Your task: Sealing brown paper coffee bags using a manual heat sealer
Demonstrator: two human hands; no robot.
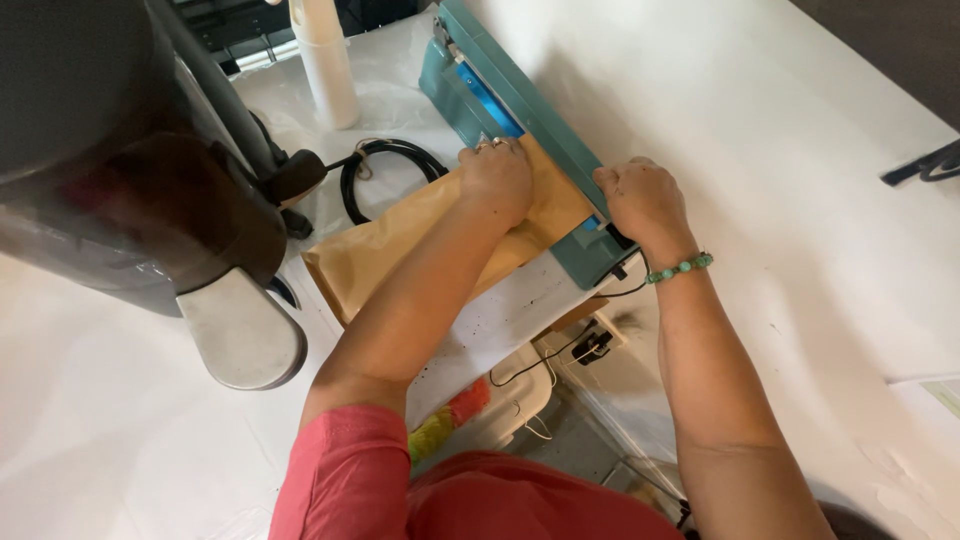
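A brown paper bag [385,250] lies flat on the white table, its far end tucked under the arm of a teal heat sealer [500,95]. My left hand [497,180] presses flat on the bag's top end, fingers against the sealer's jaw. My right hand [643,200] is closed in a fist on the near end of the sealer's arm, pushing it down. A green bead bracelet [680,267] circles my right wrist.
A large dark machine with a metal spout [240,335] stands at the left. A coiled black cable [385,160] and a white bottle [328,70] sit behind the bag. A socket with a black plug [595,345] lies below the table edge.
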